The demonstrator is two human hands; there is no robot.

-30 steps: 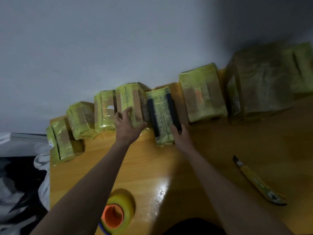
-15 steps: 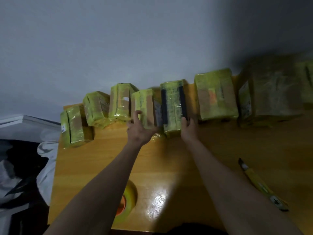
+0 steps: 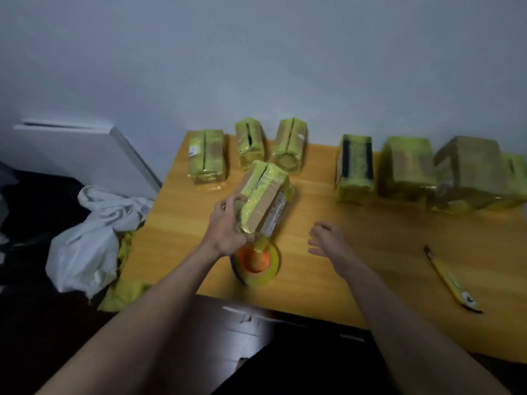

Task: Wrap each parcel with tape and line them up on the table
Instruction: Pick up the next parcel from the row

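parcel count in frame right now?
8 parcels: three at the back left, one held by the left hand at, four at the right, the last partly hidden.

You have 8 taped parcels (image 3: 354, 166) in view: 7 standing on the table (image 3: 370, 240) and 1 held up. There is also 1 roll of tape (image 3: 256, 265), 1 utility knife (image 3: 450, 280) and 1 white bag (image 3: 85, 246).
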